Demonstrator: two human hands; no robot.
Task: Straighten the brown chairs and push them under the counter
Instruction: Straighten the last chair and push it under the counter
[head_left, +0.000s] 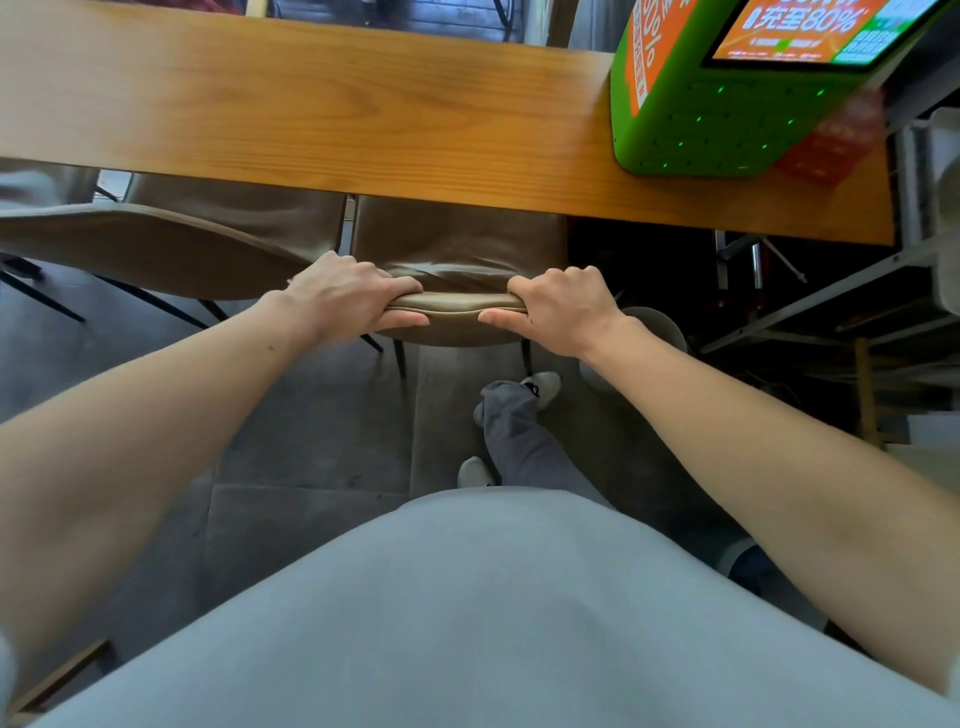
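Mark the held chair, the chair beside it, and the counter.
held chair (457, 307), head view, backrest top edge
chair beside it (156, 254), head view, backrest outer face
counter (311, 114), head view, bare wooden top

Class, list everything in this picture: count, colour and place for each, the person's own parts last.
counter: one, light wood, across the top.
held chair: one, brown, seat partly under the counter.
second chair: one, brown, to its left, angled.
machine: one, green with a screen, on the counter's right end.
shoes: two, pale, behind the held chair.
left grip: one hand, curled round the held chair's backrest top.
right grip: one hand, same backrest, right side.
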